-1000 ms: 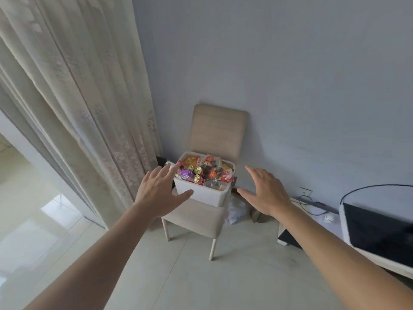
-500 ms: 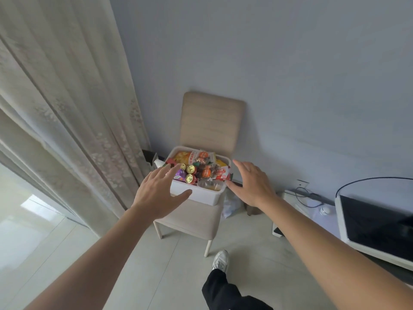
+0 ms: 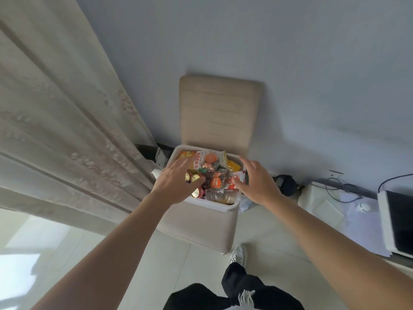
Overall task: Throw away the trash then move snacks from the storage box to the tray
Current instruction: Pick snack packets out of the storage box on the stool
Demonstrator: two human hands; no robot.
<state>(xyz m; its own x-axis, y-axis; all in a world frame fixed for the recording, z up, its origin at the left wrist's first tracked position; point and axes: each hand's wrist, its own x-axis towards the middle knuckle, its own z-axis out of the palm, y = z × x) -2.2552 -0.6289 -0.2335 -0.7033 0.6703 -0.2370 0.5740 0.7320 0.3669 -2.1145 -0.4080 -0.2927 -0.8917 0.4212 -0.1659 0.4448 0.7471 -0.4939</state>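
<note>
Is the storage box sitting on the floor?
No, the storage box rests on the seat of the beige chair.

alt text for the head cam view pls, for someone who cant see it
Seen from above, a person's left hand and right hand are spread open over a white storage box packed with colourful wrapped snacks. The box sits on a beige chair, with a cream curtain hanging to the left.
</note>
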